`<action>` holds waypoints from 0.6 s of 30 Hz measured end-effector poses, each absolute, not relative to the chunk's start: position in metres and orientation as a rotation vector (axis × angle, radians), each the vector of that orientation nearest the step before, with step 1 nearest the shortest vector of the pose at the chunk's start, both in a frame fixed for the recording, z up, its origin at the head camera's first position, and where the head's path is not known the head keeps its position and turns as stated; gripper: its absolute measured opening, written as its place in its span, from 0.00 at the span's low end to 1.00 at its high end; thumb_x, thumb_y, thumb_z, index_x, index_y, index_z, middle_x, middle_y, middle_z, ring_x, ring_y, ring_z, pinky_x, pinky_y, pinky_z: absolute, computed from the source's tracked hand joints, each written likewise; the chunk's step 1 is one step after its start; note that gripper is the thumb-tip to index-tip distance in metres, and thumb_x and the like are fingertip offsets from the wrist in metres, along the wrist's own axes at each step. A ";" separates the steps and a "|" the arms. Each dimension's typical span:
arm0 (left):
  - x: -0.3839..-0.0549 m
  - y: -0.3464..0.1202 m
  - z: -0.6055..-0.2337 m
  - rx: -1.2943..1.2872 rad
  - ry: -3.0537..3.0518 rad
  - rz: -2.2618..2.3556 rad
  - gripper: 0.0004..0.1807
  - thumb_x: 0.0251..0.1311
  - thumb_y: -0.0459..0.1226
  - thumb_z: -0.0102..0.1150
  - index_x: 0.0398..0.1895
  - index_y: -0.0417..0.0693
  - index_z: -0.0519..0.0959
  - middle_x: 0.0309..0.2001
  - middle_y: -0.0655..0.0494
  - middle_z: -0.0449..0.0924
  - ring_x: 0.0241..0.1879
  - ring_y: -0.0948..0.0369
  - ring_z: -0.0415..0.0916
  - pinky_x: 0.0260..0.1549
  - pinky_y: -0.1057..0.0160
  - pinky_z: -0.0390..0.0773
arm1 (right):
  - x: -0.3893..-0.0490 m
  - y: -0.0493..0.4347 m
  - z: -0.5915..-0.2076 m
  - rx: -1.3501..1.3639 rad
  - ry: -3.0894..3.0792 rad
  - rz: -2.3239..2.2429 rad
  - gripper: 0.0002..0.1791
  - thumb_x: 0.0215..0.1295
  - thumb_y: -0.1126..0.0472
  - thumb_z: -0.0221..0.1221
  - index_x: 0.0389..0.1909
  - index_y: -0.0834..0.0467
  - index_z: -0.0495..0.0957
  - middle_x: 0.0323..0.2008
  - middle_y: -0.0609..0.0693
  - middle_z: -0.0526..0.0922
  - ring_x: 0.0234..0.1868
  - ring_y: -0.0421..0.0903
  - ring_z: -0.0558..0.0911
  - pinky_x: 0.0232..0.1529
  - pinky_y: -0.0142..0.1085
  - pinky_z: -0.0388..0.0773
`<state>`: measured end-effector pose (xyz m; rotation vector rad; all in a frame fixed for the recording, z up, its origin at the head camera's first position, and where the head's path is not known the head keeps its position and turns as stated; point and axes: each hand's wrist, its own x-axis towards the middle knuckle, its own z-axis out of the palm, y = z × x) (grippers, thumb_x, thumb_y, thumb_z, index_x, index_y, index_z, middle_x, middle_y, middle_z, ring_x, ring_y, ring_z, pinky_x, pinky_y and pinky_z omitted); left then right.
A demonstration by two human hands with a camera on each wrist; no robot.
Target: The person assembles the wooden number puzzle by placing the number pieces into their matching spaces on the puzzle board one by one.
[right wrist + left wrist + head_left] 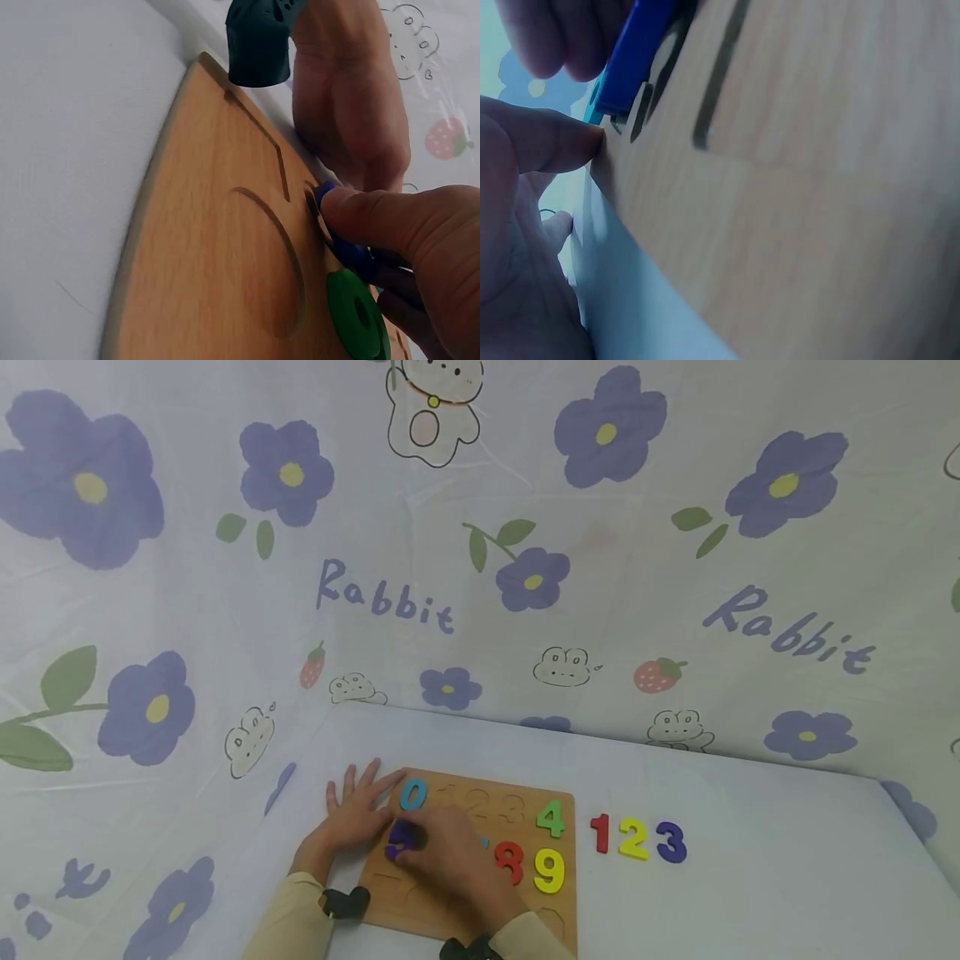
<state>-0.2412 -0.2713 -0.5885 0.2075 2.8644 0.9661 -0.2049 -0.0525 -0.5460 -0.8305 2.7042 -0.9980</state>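
Observation:
In the head view, my right hand (453, 852) pinches a dark blue number piece (401, 835) at the left side of a wooden number board (491, 782). Fingers partly cover the piece. In the right wrist view, the thumb is on the blue piece (352, 253), which is tilted over a recess beside a green piece (354, 315). My left hand (360, 818) lies at the board's left edge with fingers spread; its thumb (559, 142) touches that edge in the left wrist view. A light blue 0 (413, 794) sits just above the blue piece.
The board also holds a green 4 (551, 818), a red 8 (509, 862) and a yellow 9 (550, 871). Right of it on the white table lie a red 1 (601, 833), a yellow 2 (633, 839) and a dark blue 3 (671, 842). A patterned cloth hangs behind.

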 end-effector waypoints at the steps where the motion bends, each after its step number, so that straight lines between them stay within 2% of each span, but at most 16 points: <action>1: -0.242 -0.271 -0.589 0.207 2.866 0.964 0.37 0.71 0.40 0.54 0.85 0.60 0.67 0.89 0.34 0.42 0.86 0.25 0.24 0.74 0.18 0.17 | -0.205 -0.053 -0.546 -0.829 2.706 -0.988 0.29 0.68 0.50 0.76 0.70 0.43 0.84 0.61 0.45 0.90 0.63 0.46 0.86 0.68 0.48 0.84; 7: -0.243 -0.270 -0.590 0.187 2.864 0.954 0.37 0.72 0.41 0.54 0.85 0.60 0.67 0.90 0.35 0.42 0.86 0.26 0.23 0.74 0.19 0.16 | -0.203 -0.059 -0.547 -0.835 2.719 -0.970 0.32 0.67 0.52 0.77 0.73 0.44 0.82 0.63 0.43 0.90 0.64 0.45 0.87 0.67 0.45 0.84; 18: -0.242 -0.269 -0.589 0.169 2.867 0.956 0.36 0.72 0.43 0.54 0.85 0.60 0.68 0.90 0.36 0.42 0.86 0.27 0.24 0.75 0.20 0.17 | -0.196 -0.064 -0.546 -0.829 2.800 -0.898 0.34 0.65 0.51 0.79 0.72 0.42 0.83 0.54 0.44 0.92 0.54 0.41 0.89 0.61 0.41 0.87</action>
